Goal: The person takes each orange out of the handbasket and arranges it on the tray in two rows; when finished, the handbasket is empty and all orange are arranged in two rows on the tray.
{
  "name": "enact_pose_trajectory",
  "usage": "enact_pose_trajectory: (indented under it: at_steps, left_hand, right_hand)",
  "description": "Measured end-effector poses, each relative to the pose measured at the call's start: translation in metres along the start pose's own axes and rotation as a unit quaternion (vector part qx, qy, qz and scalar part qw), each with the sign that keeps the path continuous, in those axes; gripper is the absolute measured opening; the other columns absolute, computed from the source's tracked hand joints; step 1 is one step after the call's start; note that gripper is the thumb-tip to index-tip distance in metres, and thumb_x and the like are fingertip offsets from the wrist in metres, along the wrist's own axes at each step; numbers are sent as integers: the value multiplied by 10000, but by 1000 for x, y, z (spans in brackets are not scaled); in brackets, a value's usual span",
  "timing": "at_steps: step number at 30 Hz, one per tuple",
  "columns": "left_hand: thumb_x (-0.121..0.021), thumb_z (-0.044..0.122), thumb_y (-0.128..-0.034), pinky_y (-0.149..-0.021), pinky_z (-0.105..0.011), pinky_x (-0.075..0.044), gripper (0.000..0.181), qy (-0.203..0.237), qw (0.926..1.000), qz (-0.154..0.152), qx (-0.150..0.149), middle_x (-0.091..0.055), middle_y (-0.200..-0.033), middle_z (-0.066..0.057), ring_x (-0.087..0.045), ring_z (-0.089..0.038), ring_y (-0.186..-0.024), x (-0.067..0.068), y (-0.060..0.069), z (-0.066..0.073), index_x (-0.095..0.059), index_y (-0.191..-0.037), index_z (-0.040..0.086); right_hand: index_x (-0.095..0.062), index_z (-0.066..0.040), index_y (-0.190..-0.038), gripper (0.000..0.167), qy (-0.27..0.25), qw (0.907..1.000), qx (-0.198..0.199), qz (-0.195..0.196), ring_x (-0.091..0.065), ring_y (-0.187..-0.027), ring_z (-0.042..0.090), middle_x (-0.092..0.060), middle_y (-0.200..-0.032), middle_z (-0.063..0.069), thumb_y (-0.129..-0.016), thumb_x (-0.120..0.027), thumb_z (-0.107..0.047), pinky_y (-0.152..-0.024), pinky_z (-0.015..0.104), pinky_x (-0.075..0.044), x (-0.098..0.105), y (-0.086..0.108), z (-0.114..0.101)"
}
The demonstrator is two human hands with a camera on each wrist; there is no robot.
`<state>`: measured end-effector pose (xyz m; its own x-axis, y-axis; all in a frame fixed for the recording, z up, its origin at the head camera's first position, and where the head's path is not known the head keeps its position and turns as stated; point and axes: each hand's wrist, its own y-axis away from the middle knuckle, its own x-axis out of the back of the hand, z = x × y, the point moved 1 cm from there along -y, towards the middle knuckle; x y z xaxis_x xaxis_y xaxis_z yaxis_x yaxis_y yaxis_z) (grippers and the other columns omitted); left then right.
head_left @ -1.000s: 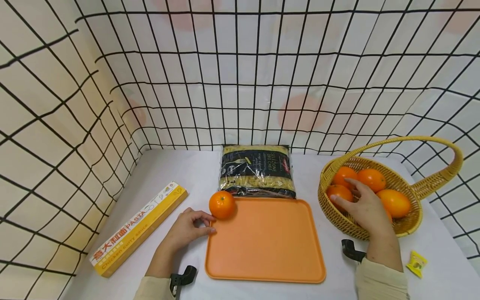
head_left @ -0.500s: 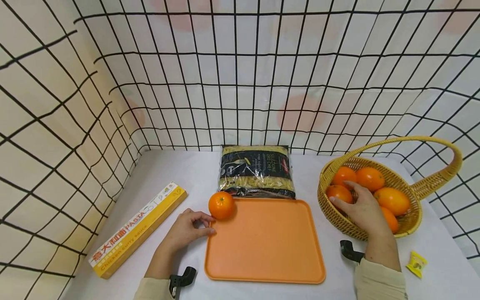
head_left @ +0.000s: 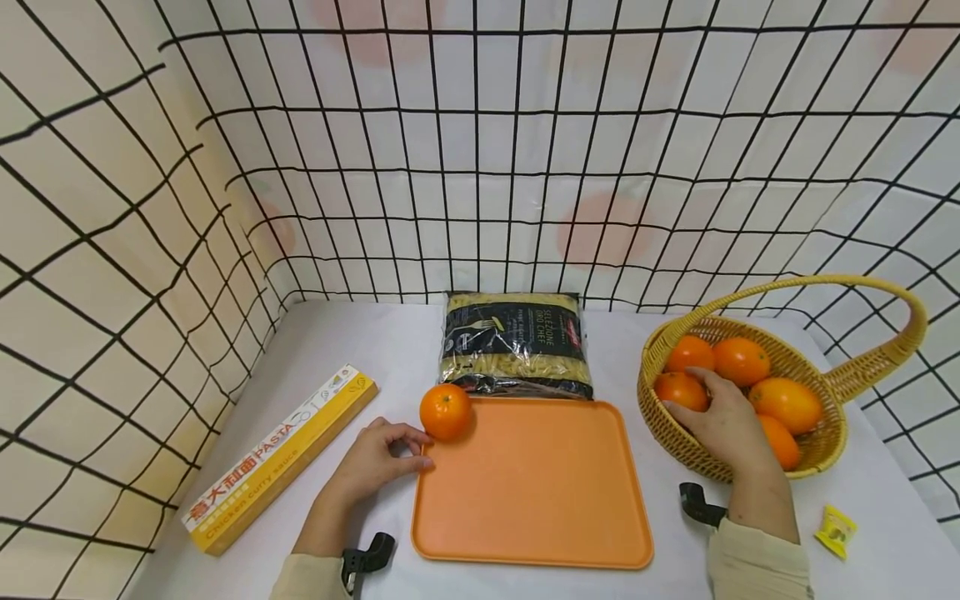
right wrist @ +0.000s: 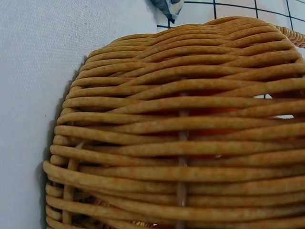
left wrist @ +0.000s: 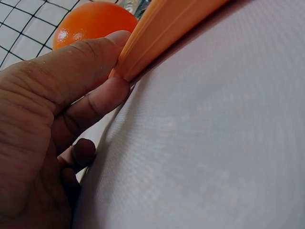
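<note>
In the head view my left hand [head_left: 382, 457] is at the left edge of an orange plastic tray [head_left: 532, 492]. The left wrist view shows its thumb and a finger [left wrist: 110, 93] pinching the tray's rim [left wrist: 157, 36]. An orange [head_left: 446, 412] sits at the tray's back left corner, near my left fingertips. On the right, my right hand [head_left: 729, 423] reaches into a wicker basket [head_left: 675, 446]. Its thumb and fingers curl round the front left orange [head_left: 681, 390]. The right wrist view shows mostly the basket's woven wall [right wrist: 181, 143], which hides that hand.
Several more oranges [head_left: 741, 361] lie in the basket, under its tall arched handle [head_left: 795, 283]. A bag of pasta [head_left: 516, 343] lies behind the tray. A long pasta box [head_left: 281, 458] is at left, a small yellow packet [head_left: 835, 531] at right. Black wire grid [head_left: 495, 167] surrounds the table.
My right hand has sunk slightly lower into the basket, its fingers drawing in round the front left orange. My left hand, the tray and the orange on it stay in place.
</note>
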<state>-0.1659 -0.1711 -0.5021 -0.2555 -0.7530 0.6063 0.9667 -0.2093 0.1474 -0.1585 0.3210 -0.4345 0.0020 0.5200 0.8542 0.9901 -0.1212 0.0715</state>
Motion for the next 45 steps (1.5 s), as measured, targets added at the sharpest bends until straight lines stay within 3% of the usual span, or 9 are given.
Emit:
enact_pose_trajectory:
  at_steps: [14, 27, 38, 45]
  left_hand:
    - [-916, 394, -734, -790, -306, -335, 248, -104, 9998, 97, -172, -640, -800, 127, -483, -140, -852, -1, -1, -4, -767, -927, 351]
    - [-913, 400, -737, -814, -328, -319, 240, -94, 9997, 113, -178, -634, -805, 117, -482, -143, -863, -1, -1, -2, -765, -920, 352]
    - [-908, 398, -746, -795, -322, -319, 233, -69, 9999, 66, -51, -629, -817, 102, -476, -146, -868, -1, 0, -2, -766, -922, 345]
    - [-909, 405, -743, -794, -324, -319, 239, -37, 10000, 57, -23, -628, -825, 94, -474, -148, -874, -1, -1, -1, -766, -925, 346]
  right_hand:
    - [-363, -24, -1529, 875, -228, 9992, 107, 304, -387, -1304, 572, -385, -1477, 389, -930, -662, -588, -1023, 737, -327, 5, 0, -1]
    - [-228, -147, -1626, 1018, -690, 9959, -502, 289, -407, -1291, 552, -246, -1599, 332, -878, -641, -701, -950, 729, -374, 25, 11, -9]
    - [-244, -225, -1625, 956, -981, 9932, -453, 422, -380, -1331, 531, -281, -1602, 281, -885, -683, -641, -968, 729, -332, 34, 23, -16]
    - [-328, -201, -1593, 870, -893, 9936, -313, 616, -524, -1106, 418, -299, -1570, 273, -900, -714, -559, -830, 512, -398, 40, 30, -22]
